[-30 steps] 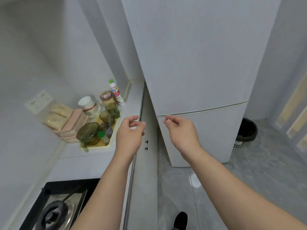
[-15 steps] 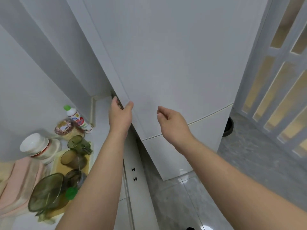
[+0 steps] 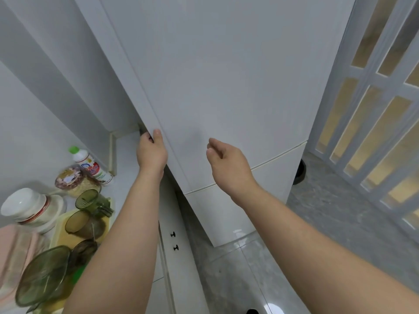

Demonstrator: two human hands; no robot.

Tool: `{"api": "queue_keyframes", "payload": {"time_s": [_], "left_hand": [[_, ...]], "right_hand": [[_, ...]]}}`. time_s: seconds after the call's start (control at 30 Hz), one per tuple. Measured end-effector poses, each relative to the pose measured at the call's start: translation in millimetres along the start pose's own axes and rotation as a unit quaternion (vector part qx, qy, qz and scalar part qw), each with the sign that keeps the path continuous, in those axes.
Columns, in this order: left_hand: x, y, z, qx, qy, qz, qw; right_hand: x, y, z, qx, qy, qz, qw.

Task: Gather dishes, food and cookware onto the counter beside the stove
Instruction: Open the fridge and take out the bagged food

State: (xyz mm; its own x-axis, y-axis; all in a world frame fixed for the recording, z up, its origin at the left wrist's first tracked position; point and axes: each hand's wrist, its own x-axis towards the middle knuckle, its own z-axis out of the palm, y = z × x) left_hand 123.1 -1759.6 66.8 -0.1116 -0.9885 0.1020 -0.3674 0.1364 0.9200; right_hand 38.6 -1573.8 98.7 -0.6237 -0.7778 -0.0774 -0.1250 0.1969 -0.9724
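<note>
A tall white fridge (image 3: 226, 87) fills the middle of the head view. My left hand (image 3: 151, 150) grips the left edge of its upper door, fingers curled behind the edge and thumb on the front. My right hand (image 3: 226, 159) hovers in front of the door with loosely curled fingers and holds nothing. On the counter (image 3: 127, 159) at lower left stand green glass bowls (image 3: 43, 275), green cups (image 3: 87, 198) on a yellow tray (image 3: 59, 230), a white bowl (image 3: 21, 203), a bagged food packet (image 3: 72, 180) and a white bottle with a green cap (image 3: 89, 163).
White cabinet doors with two small black knobs (image 3: 174, 240) run below the counter. A folding door with amber panes (image 3: 374, 109) stands at the right. A dark bin (image 3: 300, 172) sits behind the fridge corner. The floor (image 3: 260, 268) is grey tile. Folded pink cloth (image 3: 13, 252) lies at far left.
My left hand has closed round the fridge door's left edge, fingers now tucked behind it. My right hand stays near the door front. The view has shifted closer.
</note>
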Motion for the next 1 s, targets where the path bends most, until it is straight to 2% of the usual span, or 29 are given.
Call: {"api": "queue_keyframes", "payload": {"time_s": [0.1,0.33,0.57,0.83,1.0], "left_hand": [[-7.7,5.2,-2.6,0.009,0.006,-0.012,1.0],[-91.4,-0.6,-26.1,0.061,0.006,0.041,0.997],[-200.8,20.0,-41.0,0.103,-0.047,0.101,0.988],[-279.9,44.6,-31.2,0.116,-0.131,0.121,0.977],[-325.0,63.6,-13.6,0.107,-0.155,0.13,0.973]], "right_hand": [[-14.9,-1.8,-10.9,0.006,0.003,-0.014,1.0],[-62.7,-2.3,-55.3,0.008,0.01,-0.035,0.999],[-135.5,9.6,-87.0,-0.011,-0.015,-0.075,0.997],[-190.2,25.0,-148.1,0.012,0.027,-0.073,0.997],[-219.3,30.1,-174.7,0.022,0.04,-0.08,0.996]]}}
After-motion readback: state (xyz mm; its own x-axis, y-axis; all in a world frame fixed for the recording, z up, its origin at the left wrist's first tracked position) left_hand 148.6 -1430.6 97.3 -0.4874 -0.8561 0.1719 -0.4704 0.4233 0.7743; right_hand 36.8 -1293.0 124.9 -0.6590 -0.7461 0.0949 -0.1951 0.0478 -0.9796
